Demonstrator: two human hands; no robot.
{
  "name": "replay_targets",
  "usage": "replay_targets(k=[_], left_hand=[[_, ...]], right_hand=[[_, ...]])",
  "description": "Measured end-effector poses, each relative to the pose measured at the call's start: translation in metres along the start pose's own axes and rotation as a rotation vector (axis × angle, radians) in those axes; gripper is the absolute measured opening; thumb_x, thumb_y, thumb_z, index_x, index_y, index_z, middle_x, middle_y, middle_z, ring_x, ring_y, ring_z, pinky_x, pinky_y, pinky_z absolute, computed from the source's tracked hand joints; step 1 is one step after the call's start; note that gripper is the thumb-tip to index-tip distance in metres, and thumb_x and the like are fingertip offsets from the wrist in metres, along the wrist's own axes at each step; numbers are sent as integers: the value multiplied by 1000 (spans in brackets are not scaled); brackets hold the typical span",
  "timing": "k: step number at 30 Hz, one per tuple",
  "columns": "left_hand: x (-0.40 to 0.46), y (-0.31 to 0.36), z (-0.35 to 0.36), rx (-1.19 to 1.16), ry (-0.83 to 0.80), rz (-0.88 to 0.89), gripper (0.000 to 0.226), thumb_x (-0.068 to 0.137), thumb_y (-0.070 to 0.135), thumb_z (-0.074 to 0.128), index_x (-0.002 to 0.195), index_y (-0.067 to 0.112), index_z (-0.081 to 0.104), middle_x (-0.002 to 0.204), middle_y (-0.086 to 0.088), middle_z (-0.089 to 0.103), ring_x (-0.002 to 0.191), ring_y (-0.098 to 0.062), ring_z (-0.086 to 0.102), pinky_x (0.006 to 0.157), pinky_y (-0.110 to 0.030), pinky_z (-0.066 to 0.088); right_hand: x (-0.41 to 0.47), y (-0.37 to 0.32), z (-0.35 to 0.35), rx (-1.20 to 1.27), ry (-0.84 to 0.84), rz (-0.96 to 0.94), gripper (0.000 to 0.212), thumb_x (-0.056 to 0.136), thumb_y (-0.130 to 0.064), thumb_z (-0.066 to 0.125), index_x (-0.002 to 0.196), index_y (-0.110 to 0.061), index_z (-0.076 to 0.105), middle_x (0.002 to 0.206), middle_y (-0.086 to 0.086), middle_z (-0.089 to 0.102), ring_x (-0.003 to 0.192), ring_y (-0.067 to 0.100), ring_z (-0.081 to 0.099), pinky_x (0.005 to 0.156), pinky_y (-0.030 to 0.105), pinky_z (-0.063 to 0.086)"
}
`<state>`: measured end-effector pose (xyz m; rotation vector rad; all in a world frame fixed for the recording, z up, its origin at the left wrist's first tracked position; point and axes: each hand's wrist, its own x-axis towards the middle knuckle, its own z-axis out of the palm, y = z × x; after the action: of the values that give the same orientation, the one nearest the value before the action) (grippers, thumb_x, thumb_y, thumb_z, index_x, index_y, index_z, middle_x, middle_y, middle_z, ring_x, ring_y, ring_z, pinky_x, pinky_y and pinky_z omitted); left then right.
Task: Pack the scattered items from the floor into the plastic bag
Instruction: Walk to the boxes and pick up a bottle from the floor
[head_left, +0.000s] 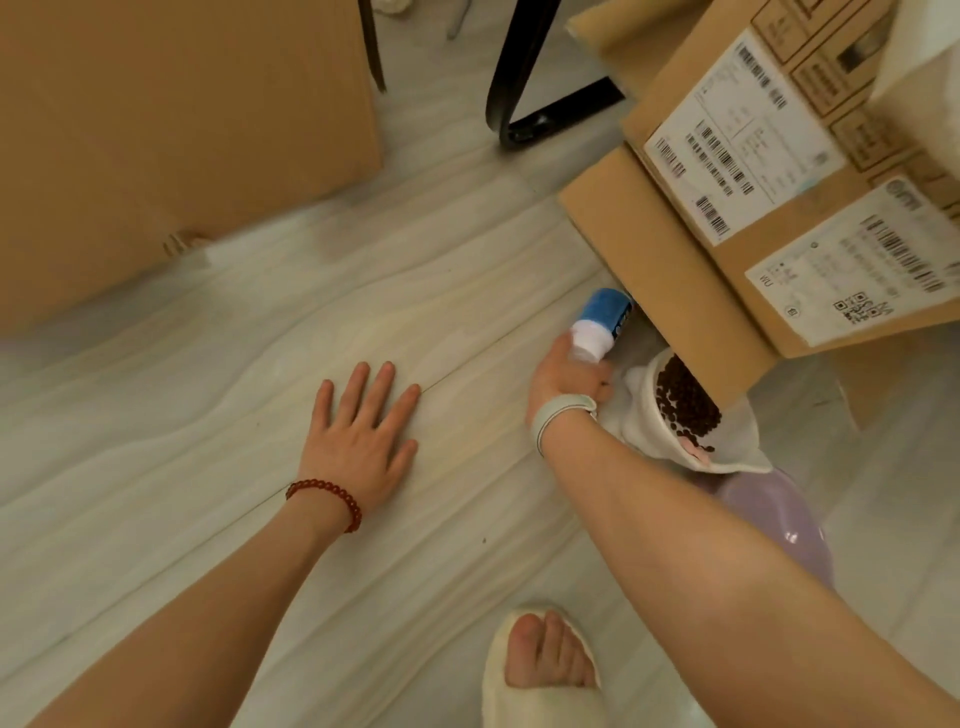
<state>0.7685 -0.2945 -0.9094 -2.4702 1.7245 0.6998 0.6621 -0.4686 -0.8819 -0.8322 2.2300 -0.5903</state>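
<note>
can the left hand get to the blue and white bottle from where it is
Probably yes: the left hand lies flat on bare floor with nothing between, though the right hand already grips the bottle.

shipping labels (737, 135) on the cardboard box (675, 270): print too blurred.

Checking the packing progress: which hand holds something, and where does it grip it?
The right hand grips the blue and white bottle at its white end. The left hand lies flat on the floor, holding nothing.
</note>
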Motion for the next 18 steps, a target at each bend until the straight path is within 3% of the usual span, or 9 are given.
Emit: replay_targets(k=[2, 4, 7, 11, 13, 18], left_hand=[[-21, 2, -13, -129, -95, -93, 58, 91, 49, 23, 144, 27, 14, 156, -5, 8, 144, -27, 5, 115, -51, 6], [-54, 6, -40, -328, -157, -262, 62, 92, 49, 32, 145, 25, 10, 156, -4, 3, 144, -25, 1, 116, -49, 5], [-114, 12, -92, -529, -87, -442, 60, 91, 45, 38, 143, 20, 21, 154, -7, 17, 141, -25, 15, 115, -45, 14], [-209, 20, -172, -666, 88, -616, 44, 91, 32, 45, 131, 13, 43, 138, -10, 43, 128, -27, 38, 104, -43, 31], [-262, 29, -216, -695, 148, -697, 39, 91, 28, 47, 127, 12, 48, 131, -11, 50, 122, -29, 44, 100, -42, 35], [-404, 56, -328, -746, 306, -910, 39, 89, 31, 44, 123, 12, 52, 125, -11, 56, 119, -27, 48, 98, -43, 36]], right_hand=[[-28, 15, -18, -125, -135, -144, 56, 84, -47, 55, 123, -8, 45, 127, 13, 51, 116, 33, 50, 98, 43, 40], [-60, 26, -49, -210, -263, -256, 47, 82, -44, 58, 114, -9, 53, 116, 11, 60, 104, 28, 57, 89, 36, 45], [-114, 26, -105, -287, -477, -365, 37, 83, -34, 61, 110, -10, 56, 107, 5, 62, 87, 15, 54, 75, 20, 38], [-195, 0, -189, -401, -624, -553, 36, 80, -23, 65, 110, -7, 52, 108, 5, 54, 88, 17, 54, 71, 15, 37], [-239, -23, -234, -445, -686, -638, 38, 80, -15, 65, 113, -4, 50, 110, 4, 44, 86, 15, 49, 66, 6, 33], [-351, -82, -349, -651, -907, -896, 39, 81, -12, 61, 118, -6, 48, 118, 10, 43, 88, 3, 35, 72, 9, 26]])
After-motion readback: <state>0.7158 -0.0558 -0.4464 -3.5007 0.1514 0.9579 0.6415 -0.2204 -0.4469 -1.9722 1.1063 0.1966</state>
